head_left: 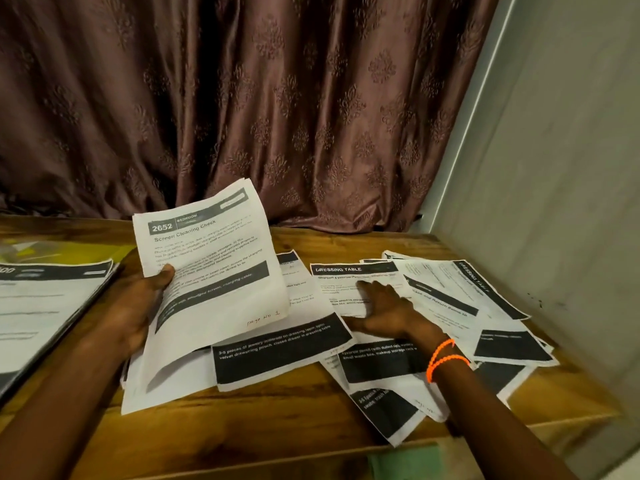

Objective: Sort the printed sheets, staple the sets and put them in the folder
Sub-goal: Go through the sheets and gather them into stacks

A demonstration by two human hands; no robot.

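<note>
My left hand (138, 303) grips a thin set of printed sheets (214, 271) headed "2652 Screen Cleaning Check", raised and tilted above the wooden table (242, 427). My right hand (384, 306), fingers spread, lies flat on a loose sheet headed "DRESSING TABLE" (343, 282). Several more loose printed sheets (485, 317) lie overlapping across the middle and right of the table. At the left edge rests a folder (41, 320) with printed sheets on top of it. No stapler is in view.
A brown patterned curtain (277, 116) hangs behind the table. A pale wall (571, 202) closes off the right side. A green object (405, 462) shows at the table's near edge. A yellow item (27, 252) lies behind the folder.
</note>
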